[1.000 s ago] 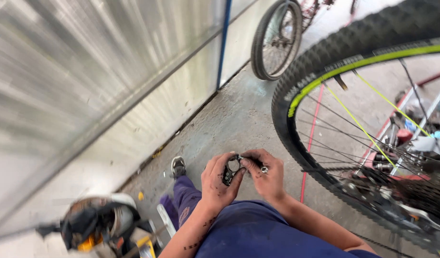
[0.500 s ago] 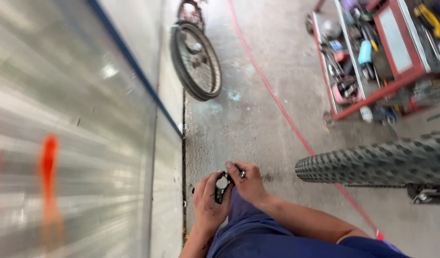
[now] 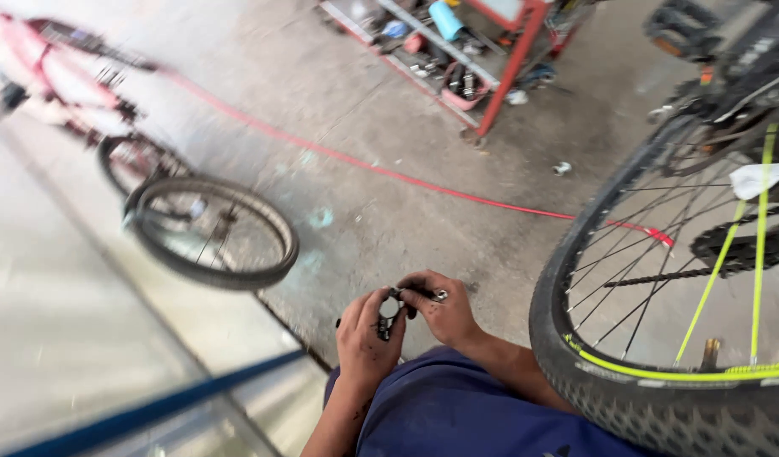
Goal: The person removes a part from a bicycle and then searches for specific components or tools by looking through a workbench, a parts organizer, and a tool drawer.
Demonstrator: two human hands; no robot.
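Hands: left hand and right hand both pinching small black part, beside tyre.

left hand: fingers curled, grimy, closed in a grip
right hand: fingertips pinched, wrist bent inward

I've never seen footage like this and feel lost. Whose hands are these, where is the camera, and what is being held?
The camera sits on a person's head and looks down, so the hands are the wearer's own. The left hand and right hand together hold a small black metal part, above a knee in blue trousers. At the right stands a bicycle wheel with a knobbly tyre and yellow-green rim. On the concrete floor are another wheel, a red line and a red tool rack.
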